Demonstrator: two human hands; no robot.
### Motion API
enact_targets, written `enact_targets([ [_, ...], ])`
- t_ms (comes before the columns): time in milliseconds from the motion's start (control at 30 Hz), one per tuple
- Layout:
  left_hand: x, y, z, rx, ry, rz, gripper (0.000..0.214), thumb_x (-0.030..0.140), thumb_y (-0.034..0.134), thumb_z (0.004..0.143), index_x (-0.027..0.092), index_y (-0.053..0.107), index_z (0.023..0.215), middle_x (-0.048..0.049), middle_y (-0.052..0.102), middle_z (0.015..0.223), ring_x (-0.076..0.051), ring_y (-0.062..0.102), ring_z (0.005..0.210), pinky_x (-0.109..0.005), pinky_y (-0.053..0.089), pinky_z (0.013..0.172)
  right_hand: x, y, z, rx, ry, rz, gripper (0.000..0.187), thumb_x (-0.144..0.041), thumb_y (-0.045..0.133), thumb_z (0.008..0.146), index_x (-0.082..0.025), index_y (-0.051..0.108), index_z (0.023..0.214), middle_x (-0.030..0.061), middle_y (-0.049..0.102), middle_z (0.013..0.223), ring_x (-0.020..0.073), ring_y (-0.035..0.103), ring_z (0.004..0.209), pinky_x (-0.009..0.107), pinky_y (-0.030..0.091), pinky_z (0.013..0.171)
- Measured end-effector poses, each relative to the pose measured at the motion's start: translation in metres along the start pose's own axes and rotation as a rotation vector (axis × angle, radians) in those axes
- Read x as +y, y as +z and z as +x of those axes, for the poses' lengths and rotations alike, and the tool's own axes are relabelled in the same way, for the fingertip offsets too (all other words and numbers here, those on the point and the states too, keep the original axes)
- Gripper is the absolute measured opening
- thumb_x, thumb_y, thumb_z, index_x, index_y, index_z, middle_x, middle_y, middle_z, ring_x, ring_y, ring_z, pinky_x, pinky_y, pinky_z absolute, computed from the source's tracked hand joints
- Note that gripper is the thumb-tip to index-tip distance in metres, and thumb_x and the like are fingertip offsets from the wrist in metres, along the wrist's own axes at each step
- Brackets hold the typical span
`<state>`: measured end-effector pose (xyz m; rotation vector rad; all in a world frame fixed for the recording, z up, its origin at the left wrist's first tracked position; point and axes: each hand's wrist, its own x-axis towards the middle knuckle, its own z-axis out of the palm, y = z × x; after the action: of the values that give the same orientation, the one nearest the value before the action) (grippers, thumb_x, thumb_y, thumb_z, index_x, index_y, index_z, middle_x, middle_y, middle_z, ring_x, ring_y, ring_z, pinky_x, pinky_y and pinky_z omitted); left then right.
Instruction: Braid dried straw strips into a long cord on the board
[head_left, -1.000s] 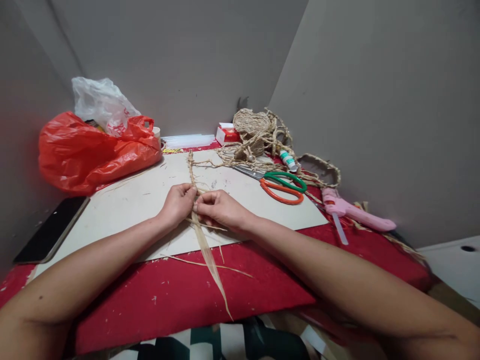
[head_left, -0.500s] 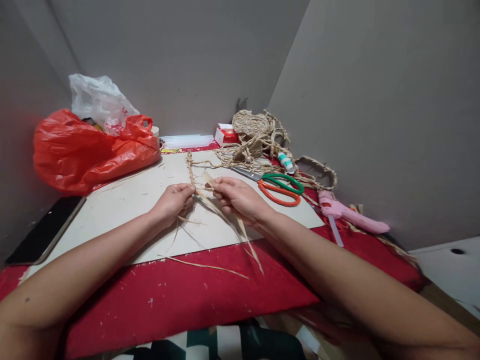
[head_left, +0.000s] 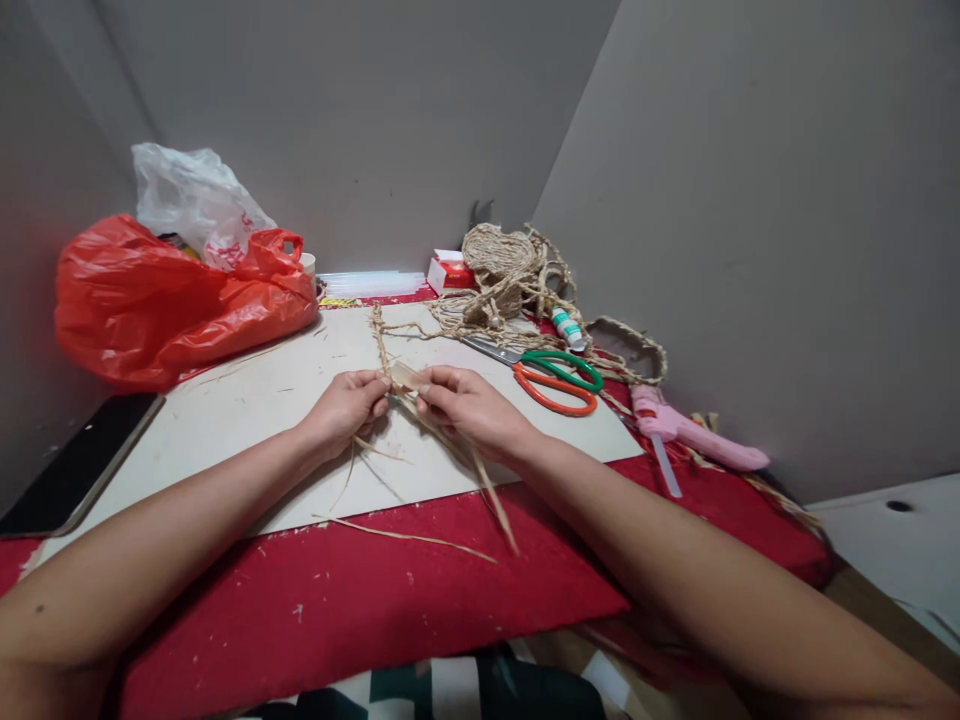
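My left hand (head_left: 351,405) is closed, pinching the lower end of a braided straw cord (head_left: 381,340) between thumb and finger. Close beside it, my right hand (head_left: 471,408) is closed on a flat, pale straw strip (head_left: 406,376) whose end sticks up toward the cord. Loose strands (head_left: 491,495) trail from the braid beneath my right hand, past the near edge of the white board (head_left: 300,490). A few thin fibres hang below my left hand. A single loose strand (head_left: 420,537) lies on the red cloth.
Scissors (head_left: 555,380) with green and orange handles lie right of my hands. Behind them is a heap of braided cord (head_left: 502,265). A pink glue gun (head_left: 694,432) rests at right; a red plastic bag (head_left: 180,300) and a phone (head_left: 79,465) are at left.
My right hand has moved slightly left and turned, bringing the straw strip against the braid near my left fingers. The left hand keeps its pinch. The view has shifted a little.
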<state>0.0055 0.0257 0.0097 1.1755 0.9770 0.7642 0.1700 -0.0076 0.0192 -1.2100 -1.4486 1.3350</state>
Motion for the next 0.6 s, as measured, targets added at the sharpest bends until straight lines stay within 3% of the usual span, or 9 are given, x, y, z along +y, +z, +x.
enact_targets([
  [167,-0.001,0.0,0.0,-0.023,-0.002,-0.005,0.018,0.028,0.052,0.081,0.017,0.052,0.067,0.0081,0.031,0.04,-0.002,0.018,0.032,-0.023,0.006,0.038,-0.002,-0.007,0.003,0.105,-0.072,-0.073,0.031,-0.041,0.049,0.083,-0.015,0.061,0.073,-0.0049,0.036,0.051,0.0063,0.027,0.045,0.021,0.021,0.041],
  [300,-0.002,-0.002,0.001,-0.032,-0.005,0.002,0.015,0.027,0.052,0.08,0.016,0.054,0.069,0.0083,0.031,0.041,-0.002,0.019,0.032,-0.023,0.006,0.038,-0.002,-0.005,0.003,0.078,-0.028,0.039,0.021,-0.034,0.061,0.075,-0.015,0.065,0.083,-0.0038,0.05,0.057,0.0056,0.036,0.047,0.02,0.027,0.044],
  [400,-0.002,-0.003,0.001,-0.035,0.011,0.01,0.015,0.024,0.051,0.08,0.015,0.055,0.069,0.0076,0.033,0.041,-0.002,0.019,0.032,-0.023,0.006,0.038,-0.005,-0.002,0.0,0.064,0.008,0.099,0.024,-0.028,0.065,0.071,-0.016,0.065,0.091,0.0004,0.063,0.07,0.0073,0.049,0.054,0.021,0.037,0.051],
  [600,-0.003,-0.003,0.002,-0.044,0.022,0.029,0.017,0.026,0.053,0.079,0.015,0.054,0.066,0.0068,0.035,0.043,-0.002,0.02,0.032,-0.022,0.007,0.037,-0.013,0.002,-0.004,0.039,-0.025,0.106,0.031,-0.024,0.07,0.066,-0.016,0.066,0.095,0.0016,0.066,0.076,0.0096,0.056,0.065,0.024,0.044,0.061],
])
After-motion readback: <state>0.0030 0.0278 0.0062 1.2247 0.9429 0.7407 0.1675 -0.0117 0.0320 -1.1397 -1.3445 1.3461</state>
